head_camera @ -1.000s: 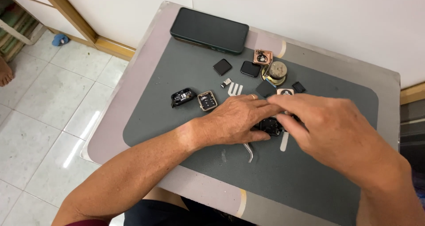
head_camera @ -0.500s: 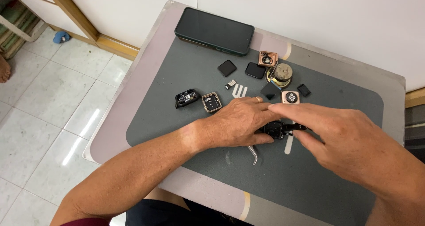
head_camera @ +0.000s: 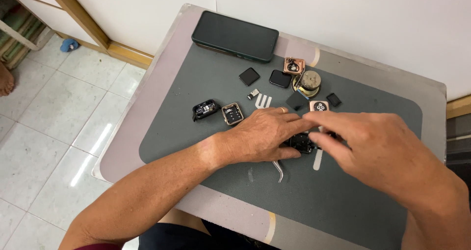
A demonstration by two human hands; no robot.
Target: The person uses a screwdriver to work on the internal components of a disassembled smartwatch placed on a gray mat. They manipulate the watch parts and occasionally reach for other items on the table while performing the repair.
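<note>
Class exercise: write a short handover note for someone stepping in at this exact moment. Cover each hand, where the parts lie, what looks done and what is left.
Left hand: resting on the grey mat, holding down a small black watch case.
Right hand: fingertips at the same case; grip unclear.
Nearby: metal tweezers just below the left hand, a white tool by the case.
Done: several watch bodies and screens lie apart on the mat, beyond the hands, near a dark phone.
Left: the case in hand is being worked on.

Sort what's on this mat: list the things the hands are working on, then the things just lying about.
In hand: small black watch body, held by left hand and right hand; bent metal tweezers beside it.

Lying about: black slab phone, black open watch case, gold-rimmed square watch case, round brass part.
</note>
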